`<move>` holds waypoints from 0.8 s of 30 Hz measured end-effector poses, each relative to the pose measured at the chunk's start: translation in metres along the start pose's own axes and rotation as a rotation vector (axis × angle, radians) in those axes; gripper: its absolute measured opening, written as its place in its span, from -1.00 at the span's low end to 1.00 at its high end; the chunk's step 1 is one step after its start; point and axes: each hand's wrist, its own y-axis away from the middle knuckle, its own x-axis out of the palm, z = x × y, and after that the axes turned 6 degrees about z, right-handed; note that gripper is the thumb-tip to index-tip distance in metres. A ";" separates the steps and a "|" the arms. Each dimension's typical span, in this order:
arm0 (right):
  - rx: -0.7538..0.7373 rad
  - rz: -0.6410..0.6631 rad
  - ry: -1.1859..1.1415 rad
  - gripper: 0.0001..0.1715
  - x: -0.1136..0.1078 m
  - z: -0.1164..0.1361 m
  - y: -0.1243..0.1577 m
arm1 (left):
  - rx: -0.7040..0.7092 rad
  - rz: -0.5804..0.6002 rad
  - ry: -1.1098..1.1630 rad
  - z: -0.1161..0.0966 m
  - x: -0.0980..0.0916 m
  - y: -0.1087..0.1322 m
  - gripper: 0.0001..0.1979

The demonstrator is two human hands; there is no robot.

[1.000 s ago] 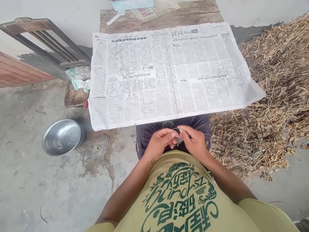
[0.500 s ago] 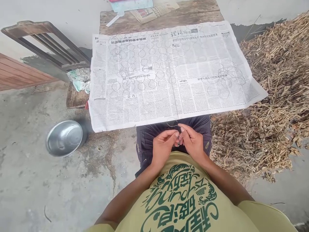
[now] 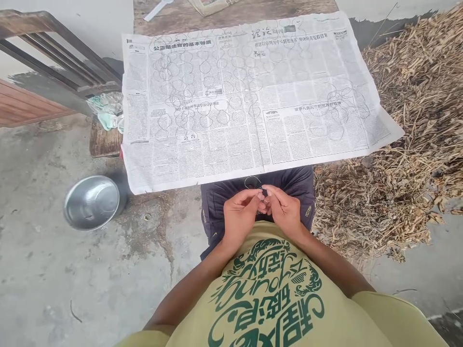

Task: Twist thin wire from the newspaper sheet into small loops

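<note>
My left hand [image 3: 239, 214] and my right hand [image 3: 283, 207] meet over my lap, fingertips pinched together on a thin wire loop [image 3: 252, 181] that curls up between them. A small dark piece sits at the pinch, too small to name. In front of my knees a wide newspaper sheet [image 3: 231, 144] covers a wooden table [image 3: 246, 12]. Several thin wire loops [image 3: 202, 91] lie in rows on the paper, with another cluster [image 3: 340, 113] at the right.
A metal bowl [image 3: 91, 201] stands on the concrete floor at the left. A pile of dry straw and pods [image 3: 408, 125] fills the right side. A wooden frame [image 3: 54, 53] leans by the wall at left, with crumpled plastic [image 3: 108, 108] below it.
My hands stay pinched on the wire and shift slightly. The view has tilted down a little, so the table sits higher in the picture.
</note>
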 end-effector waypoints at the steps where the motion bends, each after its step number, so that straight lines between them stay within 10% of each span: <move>1: 0.003 0.003 -0.010 -0.65 0.002 -0.001 0.001 | 0.006 -0.010 -0.029 0.001 0.000 0.000 -0.86; 14: 0.060 -0.081 -0.157 -0.65 0.005 0.002 0.000 | -0.131 0.029 0.133 0.002 -0.003 -0.006 -0.71; 24: -0.163 0.056 0.038 -0.71 -0.012 0.004 -0.002 | -0.087 0.022 0.199 0.006 -0.013 -0.008 -0.77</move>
